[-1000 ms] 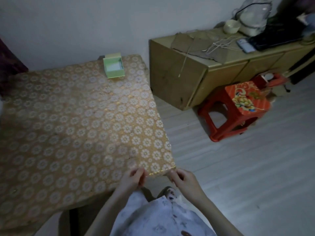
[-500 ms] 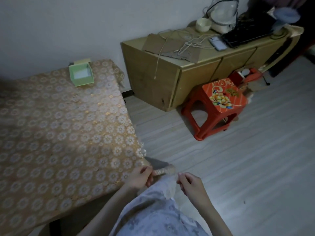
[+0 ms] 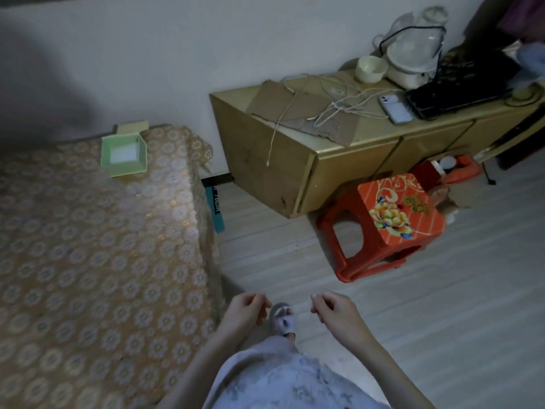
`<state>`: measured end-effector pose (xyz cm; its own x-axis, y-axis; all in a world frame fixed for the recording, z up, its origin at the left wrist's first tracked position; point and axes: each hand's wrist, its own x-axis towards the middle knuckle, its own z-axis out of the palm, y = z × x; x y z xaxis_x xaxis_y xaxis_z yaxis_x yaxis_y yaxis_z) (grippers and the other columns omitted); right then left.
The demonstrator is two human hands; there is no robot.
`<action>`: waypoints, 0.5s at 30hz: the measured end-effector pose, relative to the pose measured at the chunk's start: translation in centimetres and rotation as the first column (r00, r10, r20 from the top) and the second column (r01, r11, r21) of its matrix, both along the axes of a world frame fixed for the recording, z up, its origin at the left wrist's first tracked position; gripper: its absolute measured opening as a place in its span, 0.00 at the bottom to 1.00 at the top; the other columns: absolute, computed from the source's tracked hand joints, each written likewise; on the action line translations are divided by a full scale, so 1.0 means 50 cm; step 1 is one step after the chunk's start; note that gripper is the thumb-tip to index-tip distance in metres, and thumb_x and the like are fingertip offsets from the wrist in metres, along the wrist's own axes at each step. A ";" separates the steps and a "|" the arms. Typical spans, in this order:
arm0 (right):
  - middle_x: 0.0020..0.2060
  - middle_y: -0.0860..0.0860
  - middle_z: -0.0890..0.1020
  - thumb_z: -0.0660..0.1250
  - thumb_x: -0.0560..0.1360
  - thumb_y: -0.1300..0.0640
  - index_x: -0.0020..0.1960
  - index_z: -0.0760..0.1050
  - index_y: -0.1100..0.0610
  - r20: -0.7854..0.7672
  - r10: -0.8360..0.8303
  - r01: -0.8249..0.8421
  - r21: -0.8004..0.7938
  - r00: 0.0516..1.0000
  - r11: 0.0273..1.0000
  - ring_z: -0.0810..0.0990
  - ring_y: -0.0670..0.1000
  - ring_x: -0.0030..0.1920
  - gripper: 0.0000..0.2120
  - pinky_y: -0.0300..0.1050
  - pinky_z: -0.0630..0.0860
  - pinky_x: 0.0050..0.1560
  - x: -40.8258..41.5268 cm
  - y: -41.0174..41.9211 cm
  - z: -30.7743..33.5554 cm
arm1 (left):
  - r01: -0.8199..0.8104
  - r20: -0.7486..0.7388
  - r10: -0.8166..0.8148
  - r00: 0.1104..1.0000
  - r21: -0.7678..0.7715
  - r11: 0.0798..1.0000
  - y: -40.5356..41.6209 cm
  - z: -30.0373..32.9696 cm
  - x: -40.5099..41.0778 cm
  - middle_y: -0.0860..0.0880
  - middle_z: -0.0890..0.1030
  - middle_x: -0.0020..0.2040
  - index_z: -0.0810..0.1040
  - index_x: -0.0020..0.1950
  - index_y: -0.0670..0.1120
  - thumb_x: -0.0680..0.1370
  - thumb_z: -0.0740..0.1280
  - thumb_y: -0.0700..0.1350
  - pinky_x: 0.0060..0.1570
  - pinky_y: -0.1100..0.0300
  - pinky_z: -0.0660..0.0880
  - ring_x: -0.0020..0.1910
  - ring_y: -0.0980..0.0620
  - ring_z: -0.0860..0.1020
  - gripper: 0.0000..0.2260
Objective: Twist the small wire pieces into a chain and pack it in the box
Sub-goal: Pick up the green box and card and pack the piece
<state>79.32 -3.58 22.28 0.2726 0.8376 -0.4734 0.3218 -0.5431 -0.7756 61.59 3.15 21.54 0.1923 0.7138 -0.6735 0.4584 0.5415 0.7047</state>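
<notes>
Both the left hand (image 3: 246, 312) and right hand (image 3: 334, 312) show curled, pinched fingers, wire not discernible; likely light, pliable, best held at its ends; green box (image 3: 124, 153) open at ten o'clock on table (image 3: 88, 261).

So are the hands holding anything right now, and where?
Cannot be told: both the left hand and right hand have curled fingers, but no wire shows between them.

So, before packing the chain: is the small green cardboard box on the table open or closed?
Open: the small green cardboard box stands upright with its pale inside showing, apparently empty.
</notes>
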 end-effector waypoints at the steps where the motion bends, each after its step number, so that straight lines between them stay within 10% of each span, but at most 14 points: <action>1: 0.19 0.44 0.72 0.62 0.78 0.57 0.30 0.71 0.55 0.009 0.003 -0.003 0.010 1.000 1.000 0.70 0.39 0.24 0.18 0.35 0.62 0.30 0.020 0.029 0.001 | -0.008 0.008 0.008 1.000 -0.001 1.000 0.021 0.002 0.016 0.53 0.71 0.22 0.75 0.35 0.43 0.81 0.58 0.40 0.23 0.69 0.63 0.19 0.62 0.67 0.16; 15: 0.19 0.44 0.70 0.61 0.79 0.57 0.29 0.70 0.53 -0.078 0.295 -0.298 -0.030 0.952 0.954 0.69 0.38 0.24 0.19 0.33 0.63 0.30 0.110 0.408 0.006 | -0.405 -0.059 0.405 0.912 0.013 0.914 0.259 0.010 0.060 0.49 0.73 0.28 0.76 0.37 0.43 0.82 0.57 0.43 0.25 0.69 0.65 0.27 0.56 0.70 0.16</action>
<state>84.83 16.81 22.60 -0.0208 0.8551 -0.5180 0.4171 -0.4635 -0.7818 64.59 16.10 22.06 -0.1538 0.7224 -0.6742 0.2403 0.6892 0.6836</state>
